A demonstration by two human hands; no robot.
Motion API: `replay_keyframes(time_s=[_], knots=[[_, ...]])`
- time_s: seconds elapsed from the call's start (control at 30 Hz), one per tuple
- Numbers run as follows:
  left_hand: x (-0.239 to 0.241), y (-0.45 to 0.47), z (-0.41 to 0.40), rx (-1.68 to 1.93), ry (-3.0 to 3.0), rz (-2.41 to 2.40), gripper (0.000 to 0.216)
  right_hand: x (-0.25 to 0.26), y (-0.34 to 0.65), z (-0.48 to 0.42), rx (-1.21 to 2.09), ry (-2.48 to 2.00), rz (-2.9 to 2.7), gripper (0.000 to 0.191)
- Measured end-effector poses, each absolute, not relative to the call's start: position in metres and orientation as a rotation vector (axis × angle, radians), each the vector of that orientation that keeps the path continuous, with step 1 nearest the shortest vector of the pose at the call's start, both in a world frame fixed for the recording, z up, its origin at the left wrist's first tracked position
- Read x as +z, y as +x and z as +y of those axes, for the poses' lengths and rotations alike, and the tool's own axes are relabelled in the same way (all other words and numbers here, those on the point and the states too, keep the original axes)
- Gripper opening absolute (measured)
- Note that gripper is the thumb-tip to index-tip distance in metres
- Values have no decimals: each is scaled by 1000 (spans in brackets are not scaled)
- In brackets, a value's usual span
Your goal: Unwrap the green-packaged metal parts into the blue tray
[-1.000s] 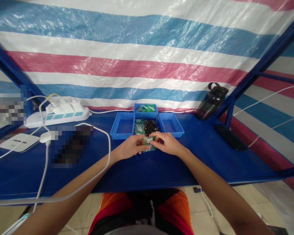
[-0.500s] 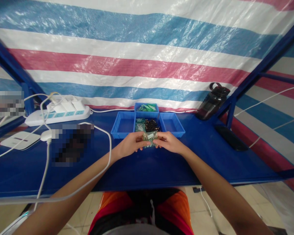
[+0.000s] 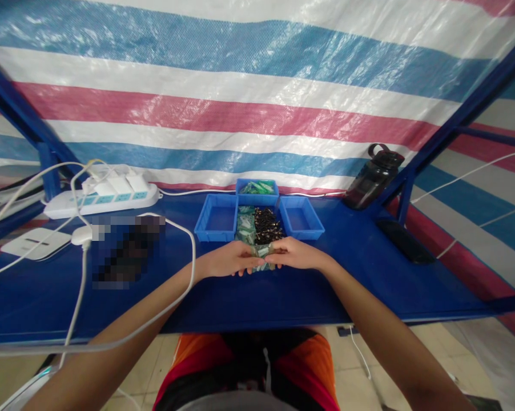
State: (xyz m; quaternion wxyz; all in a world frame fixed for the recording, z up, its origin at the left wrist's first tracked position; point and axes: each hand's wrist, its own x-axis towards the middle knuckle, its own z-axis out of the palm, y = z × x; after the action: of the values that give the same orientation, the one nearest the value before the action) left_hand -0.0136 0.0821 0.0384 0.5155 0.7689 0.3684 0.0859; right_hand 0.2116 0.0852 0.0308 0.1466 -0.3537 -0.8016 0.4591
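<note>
Between both hands is a small clear plastic bag [image 3: 263, 252] with whitish-green pieces inside. My left hand [image 3: 234, 260] pinches its left side and my right hand [image 3: 292, 253] its right side, thumbs close together on top. Just beyond the hands, a pile of small black parts with gold-coloured ends [image 3: 268, 224] lies beside several clear green-tinted packets [image 3: 246, 224]. Behind these stands a blue bin [image 3: 257, 198] holding bright green packets. A left blue bin [image 3: 217, 217] and a right blue bin [image 3: 301, 218] flank the pile. What exactly the bag holds is too small to tell.
A white power strip [image 3: 103, 200] with plugs sits at the back left, and its white cable [image 3: 193, 251] loops over my left forearm. A dark bottle [image 3: 373, 177] leans at the back right, near a black phone-like slab [image 3: 405, 241]. The blue table [image 3: 257, 302] ends close to my body.
Both hands have moved slightly toward me with the bag, uncovering more of the black parts and packets behind it. The bins have stayed in place.
</note>
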Motion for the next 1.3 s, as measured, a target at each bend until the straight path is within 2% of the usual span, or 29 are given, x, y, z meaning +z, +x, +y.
replay_keyframes(time_s=[0.23,0.6,1.07,1.3], knots=[[37,-14,84,210,1854,876,50,32,211,85,1287,-1007,-2330,29],[39,-13,84,201,1871,889,42,31,210,86,1229,-1020,-2351,27],[37,-13,85,215,1872,920,44,29,209,87,1280,-1079,-2313,31],[35,-12,85,207,1887,934,42,25,211,87,1188,-1089,-2325,31]])
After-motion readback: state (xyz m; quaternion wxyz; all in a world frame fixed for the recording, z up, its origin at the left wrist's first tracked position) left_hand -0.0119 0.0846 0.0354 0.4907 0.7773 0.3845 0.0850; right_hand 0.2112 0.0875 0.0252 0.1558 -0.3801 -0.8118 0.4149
